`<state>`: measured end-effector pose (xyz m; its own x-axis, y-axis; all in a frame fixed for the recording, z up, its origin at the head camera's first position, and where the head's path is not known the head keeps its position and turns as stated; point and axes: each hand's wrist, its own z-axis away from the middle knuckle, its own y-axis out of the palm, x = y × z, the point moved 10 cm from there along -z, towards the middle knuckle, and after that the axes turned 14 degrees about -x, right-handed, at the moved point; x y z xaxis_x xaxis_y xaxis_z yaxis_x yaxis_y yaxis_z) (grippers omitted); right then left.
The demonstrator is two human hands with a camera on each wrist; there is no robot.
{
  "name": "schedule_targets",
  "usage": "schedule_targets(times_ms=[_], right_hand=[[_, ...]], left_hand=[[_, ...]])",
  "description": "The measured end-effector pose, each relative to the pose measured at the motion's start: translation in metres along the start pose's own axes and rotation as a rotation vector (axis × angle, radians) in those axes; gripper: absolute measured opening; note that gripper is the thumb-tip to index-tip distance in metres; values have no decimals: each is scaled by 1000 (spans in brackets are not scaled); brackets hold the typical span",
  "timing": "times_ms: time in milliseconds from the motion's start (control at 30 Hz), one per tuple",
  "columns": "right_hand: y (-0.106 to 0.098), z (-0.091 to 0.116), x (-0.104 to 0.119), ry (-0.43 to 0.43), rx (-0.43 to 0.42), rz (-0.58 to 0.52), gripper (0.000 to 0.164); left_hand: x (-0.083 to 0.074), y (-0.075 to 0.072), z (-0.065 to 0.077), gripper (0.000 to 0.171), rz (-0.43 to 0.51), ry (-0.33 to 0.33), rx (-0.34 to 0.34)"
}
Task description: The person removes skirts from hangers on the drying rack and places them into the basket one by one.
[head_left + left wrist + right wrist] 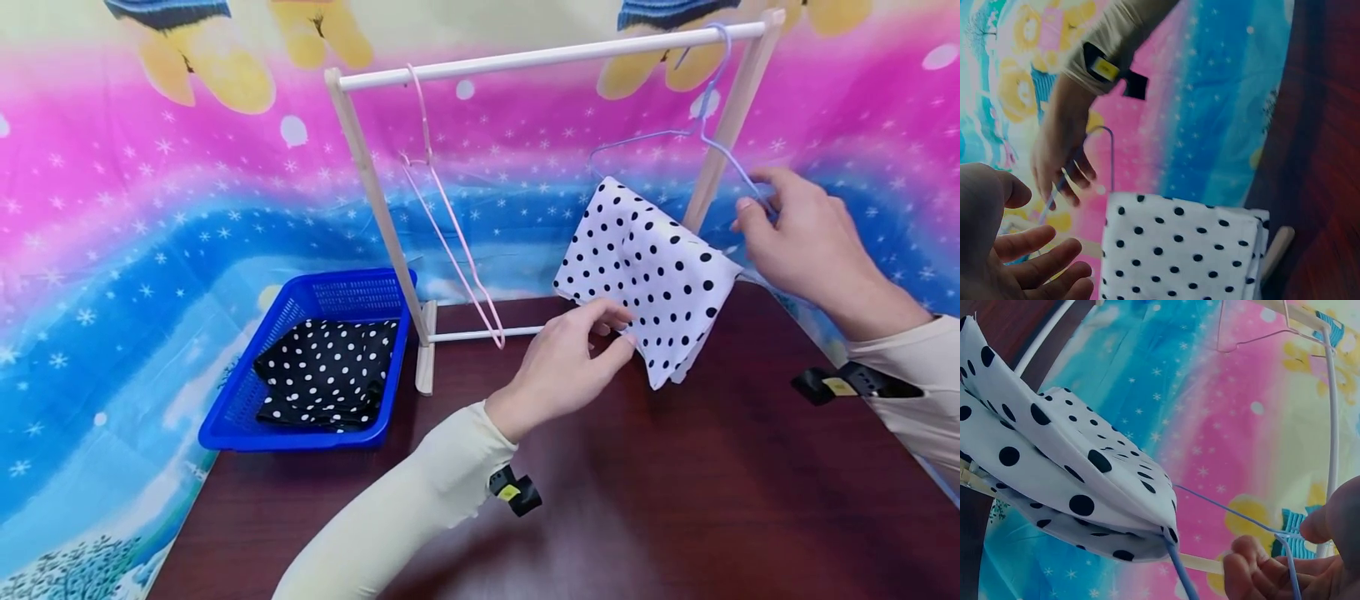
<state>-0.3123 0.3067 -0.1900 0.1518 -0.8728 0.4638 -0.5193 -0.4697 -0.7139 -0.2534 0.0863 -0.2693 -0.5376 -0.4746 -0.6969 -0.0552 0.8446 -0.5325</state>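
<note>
A light-blue wire hanger [718, 148] hooks over the rack's top rail near its right end. Draped over its lower bar is a white cloth with black dots [660, 271], folded and hanging at a slant. My right hand [813, 237] holds the hanger's right shoulder, its thumb and fingers curled about the wire, which passes between them in the right wrist view. Close to the cloth's lower left edge is my left hand [566, 362], fingers loosely bent; in the left wrist view they hold nothing and lie beside the cloth.
The wooden rack [555, 57] stands on a dark table [660, 500]. A pink hanger [453, 217] hangs bare at its left. Beside the rack, a blue basket [300, 440] contains a black cloth with white dots [330, 371]. A patterned backdrop [225, 192] rises behind.
</note>
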Motion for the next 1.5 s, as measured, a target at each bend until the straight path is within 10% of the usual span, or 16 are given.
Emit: schedule_targets(times_ms=[400,1500], right_hand=[[10,1,1,-42,-14,28,53],[22,2,12,-53,-60,-4,46]], left_hand=[[35,9,-5,18,62,-106,-31],[69,17,-4,15,57,-187,-36]])
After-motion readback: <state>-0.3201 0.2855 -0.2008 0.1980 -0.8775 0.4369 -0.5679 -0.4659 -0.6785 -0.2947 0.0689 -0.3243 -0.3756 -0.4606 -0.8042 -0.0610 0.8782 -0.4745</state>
